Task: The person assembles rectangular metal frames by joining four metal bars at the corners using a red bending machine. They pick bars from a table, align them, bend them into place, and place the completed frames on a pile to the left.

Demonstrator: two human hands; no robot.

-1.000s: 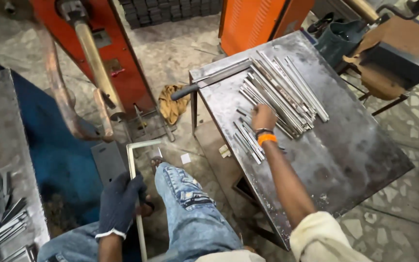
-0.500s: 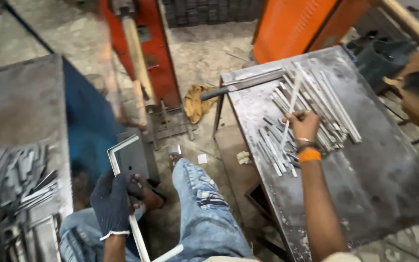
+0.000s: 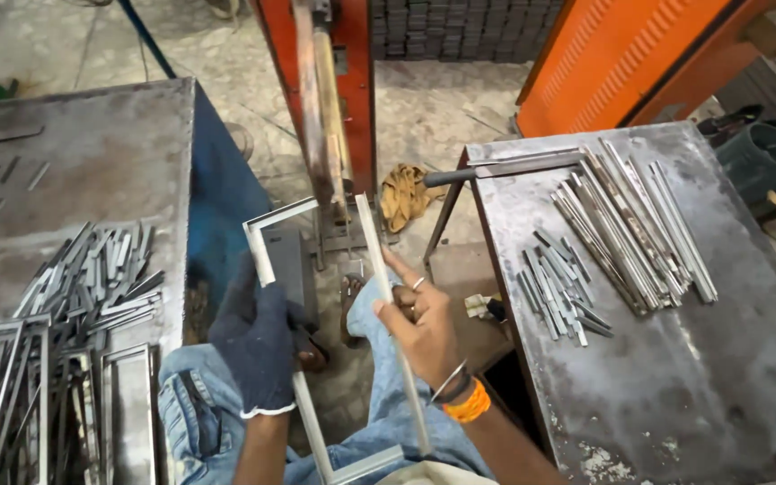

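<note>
My left hand (image 3: 259, 346), in a dark glove, grips the left side of a three-sided metal frame (image 3: 273, 226) held over my lap. With bare fingers and an orange wristband, my right hand (image 3: 417, 325) holds a long flat metal strip (image 3: 376, 260) upright against the frame's open right side. On the right table (image 3: 675, 359) lie long metal strips (image 3: 635, 220) and a pile of short strips (image 3: 557, 286).
The left table (image 3: 74, 162) holds short strips (image 3: 101, 265) and finished rectangular frames (image 3: 56, 404). An orange-red machine (image 3: 325, 81) with a lever stands straight ahead on the floor. A crumpled rag (image 3: 401, 193) lies by it. An orange cabinet (image 3: 621, 54) is at the back right.
My right hand has left the right table carrying a long strip and brought it to the frame. My left hand has raised the frame. The view swung left.
</note>
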